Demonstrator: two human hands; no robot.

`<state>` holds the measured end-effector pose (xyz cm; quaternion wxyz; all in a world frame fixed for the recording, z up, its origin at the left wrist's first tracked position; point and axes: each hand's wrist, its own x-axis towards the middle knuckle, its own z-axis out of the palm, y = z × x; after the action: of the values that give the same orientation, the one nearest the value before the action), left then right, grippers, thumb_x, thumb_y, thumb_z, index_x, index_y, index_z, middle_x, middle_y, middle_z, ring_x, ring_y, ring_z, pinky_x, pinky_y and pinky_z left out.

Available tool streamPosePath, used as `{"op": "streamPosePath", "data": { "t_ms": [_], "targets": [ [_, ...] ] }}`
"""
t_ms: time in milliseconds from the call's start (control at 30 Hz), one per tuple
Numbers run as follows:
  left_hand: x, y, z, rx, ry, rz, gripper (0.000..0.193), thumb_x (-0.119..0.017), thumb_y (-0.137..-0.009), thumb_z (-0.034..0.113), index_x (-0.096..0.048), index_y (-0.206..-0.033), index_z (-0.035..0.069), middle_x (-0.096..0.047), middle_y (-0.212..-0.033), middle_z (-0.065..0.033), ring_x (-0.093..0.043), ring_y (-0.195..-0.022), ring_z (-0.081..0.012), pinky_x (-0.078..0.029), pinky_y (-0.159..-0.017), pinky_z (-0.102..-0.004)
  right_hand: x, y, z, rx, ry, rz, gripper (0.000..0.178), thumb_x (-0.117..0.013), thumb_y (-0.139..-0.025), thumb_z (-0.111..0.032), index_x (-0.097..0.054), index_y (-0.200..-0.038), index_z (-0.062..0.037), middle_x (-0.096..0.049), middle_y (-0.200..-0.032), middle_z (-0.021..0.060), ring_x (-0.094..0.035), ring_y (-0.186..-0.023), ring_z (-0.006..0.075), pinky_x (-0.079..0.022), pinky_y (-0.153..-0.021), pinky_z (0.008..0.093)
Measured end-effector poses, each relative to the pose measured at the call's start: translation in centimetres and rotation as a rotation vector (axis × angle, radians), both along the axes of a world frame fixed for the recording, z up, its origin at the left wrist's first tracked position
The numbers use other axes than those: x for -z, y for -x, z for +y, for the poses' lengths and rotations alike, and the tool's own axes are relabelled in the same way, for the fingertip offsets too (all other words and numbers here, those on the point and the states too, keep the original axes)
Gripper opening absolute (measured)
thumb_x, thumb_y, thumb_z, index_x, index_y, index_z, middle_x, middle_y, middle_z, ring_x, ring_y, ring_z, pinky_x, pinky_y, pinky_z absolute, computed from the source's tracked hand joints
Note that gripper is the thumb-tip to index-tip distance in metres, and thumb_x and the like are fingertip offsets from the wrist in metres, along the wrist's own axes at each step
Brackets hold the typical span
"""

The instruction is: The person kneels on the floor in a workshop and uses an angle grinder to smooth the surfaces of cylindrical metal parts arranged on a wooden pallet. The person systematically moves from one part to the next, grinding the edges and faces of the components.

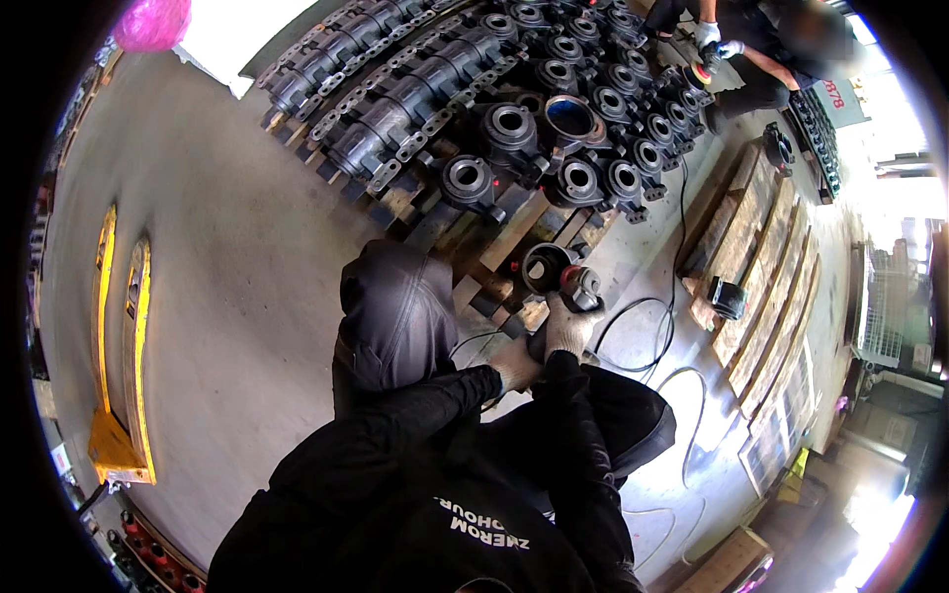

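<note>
Gripping the grinder just behind its metal head, my right hand is closed around it; my left hand clasps its dark rear body. The disc sits at a hollow dark casting on the pallet; I cannot tell whether they touch. Beyond, I see crowded black castings, then a co-worker holding another power tool.

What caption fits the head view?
Gloved left hand and right hand hold a power tool beside a hollow dark metal casting.
</note>
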<state>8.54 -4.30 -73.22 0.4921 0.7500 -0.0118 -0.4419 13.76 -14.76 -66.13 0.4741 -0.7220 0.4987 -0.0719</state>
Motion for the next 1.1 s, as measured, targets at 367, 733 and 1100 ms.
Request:
{"op": "streamPosePath", "data": {
  "t_ms": [367, 733, 1100],
  "targets": [
    [-0.5, 2.0, 1.3, -0.202, 0.340, -0.131, 0.051, -0.074, -0.091, 0.036, -0.058, -0.124, 0.000, -0.073, -0.104, -0.0171, -0.071, -0.092, -0.0297, -0.056, -0.079, -0.0398, -0.6, 0.2, 1.8, -0.195, 0.062, 0.018, 0.102, -0.088, -0.076, -0.029, -0.026, -0.153, -0.0051, -0.067, -0.126, 0.0287, -0.066, -0.118, 0.0421, -0.051, -0.101, 0.0454],
    [-0.5, 1.6, 3.2, -0.143, 0.368, -0.533, 0.040, -0.073, -0.090, 0.030, -0.063, -0.115, 0.001, -0.069, -0.078, -0.0092, -0.064, -0.059, -0.0227, -0.050, -0.053, -0.0347, -1.9, -0.2, 3.4, -0.191, 0.037, 0.000, 0.098, -0.087, -0.078, -0.034, -0.029, -0.151, -0.0052, -0.068, -0.121, 0.0281, -0.068, -0.114, 0.0439, -0.053, -0.097, 0.0468],
    [-6.1, 1.4, -0.3, 0.133, 0.010, 0.008, 0.082, -0.088, -0.071, 0.048, -0.060, -0.127, -0.004, -0.072, -0.116, -0.0248, -0.070, -0.113, -0.0371, -0.055, -0.097, -0.0439, -0.5, 4.9, -1.9, 0.156, 0.017, -0.018, 0.100, -0.088, -0.072, -0.025, -0.029, -0.151, -0.0061, -0.060, -0.130, 0.0220, -0.062, -0.118, 0.0335, -0.049, -0.103, 0.0432]
  ]
}}
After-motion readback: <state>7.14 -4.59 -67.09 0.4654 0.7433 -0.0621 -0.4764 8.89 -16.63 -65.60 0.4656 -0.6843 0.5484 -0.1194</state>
